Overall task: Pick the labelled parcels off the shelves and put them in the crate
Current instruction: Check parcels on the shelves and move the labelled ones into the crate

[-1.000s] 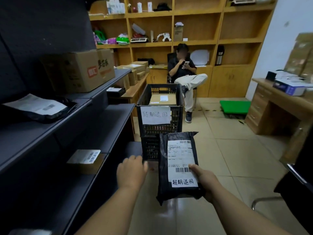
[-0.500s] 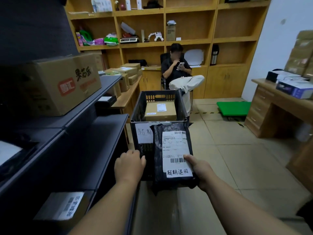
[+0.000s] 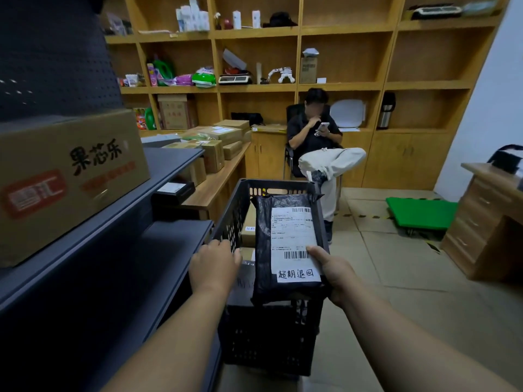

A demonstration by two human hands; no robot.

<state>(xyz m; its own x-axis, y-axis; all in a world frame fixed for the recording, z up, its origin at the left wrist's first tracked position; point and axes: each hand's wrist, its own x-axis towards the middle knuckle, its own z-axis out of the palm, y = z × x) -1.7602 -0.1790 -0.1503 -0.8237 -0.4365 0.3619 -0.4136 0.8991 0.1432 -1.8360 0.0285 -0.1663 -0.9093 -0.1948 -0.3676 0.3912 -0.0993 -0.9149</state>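
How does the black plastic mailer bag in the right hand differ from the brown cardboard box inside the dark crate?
The black plastic mailer bag is soft and crinkled; the brown cardboard box is rigid and flat-sided. The bag is held above the dark slatted crate by the right hand; the box already lies inside. The bag's label carries handwritten characters and shows fully; the box is mostly hidden behind the bag. Both bear white labels.

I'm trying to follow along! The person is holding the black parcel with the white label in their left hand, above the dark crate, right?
Not quite. The head view shows the right hand gripping the black parcel, thumb on its white label. The left hand holds nothing, near the rim of the dark crate. The parcel is indeed above the crate.
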